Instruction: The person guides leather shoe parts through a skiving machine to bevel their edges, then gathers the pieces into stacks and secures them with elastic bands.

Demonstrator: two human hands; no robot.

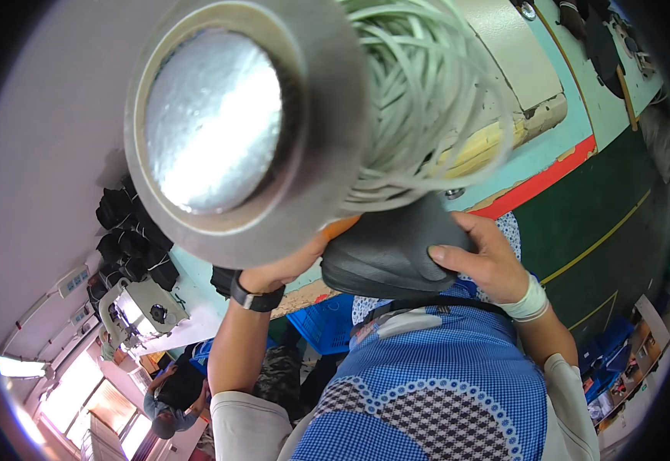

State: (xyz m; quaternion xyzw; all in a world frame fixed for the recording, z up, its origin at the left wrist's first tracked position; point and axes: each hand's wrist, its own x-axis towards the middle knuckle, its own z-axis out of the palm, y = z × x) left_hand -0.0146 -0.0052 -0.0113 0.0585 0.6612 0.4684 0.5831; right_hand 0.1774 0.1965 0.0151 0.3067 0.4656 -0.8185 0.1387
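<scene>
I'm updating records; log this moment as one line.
right hand: grips dark ridged piece | left hand: near piece, fingers hidden behind grey disc | cord: pale, loosely looped

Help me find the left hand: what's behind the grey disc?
Pale cord and part of the left hand show past the disc; the rest of that hand is covered.

One held dark-grey piece [389, 250], one cord spool [323, 100], one wristwatch [256, 296].

Workpiece [389, 250] between hands [492, 261], below cord spool [331, 84].
</scene>
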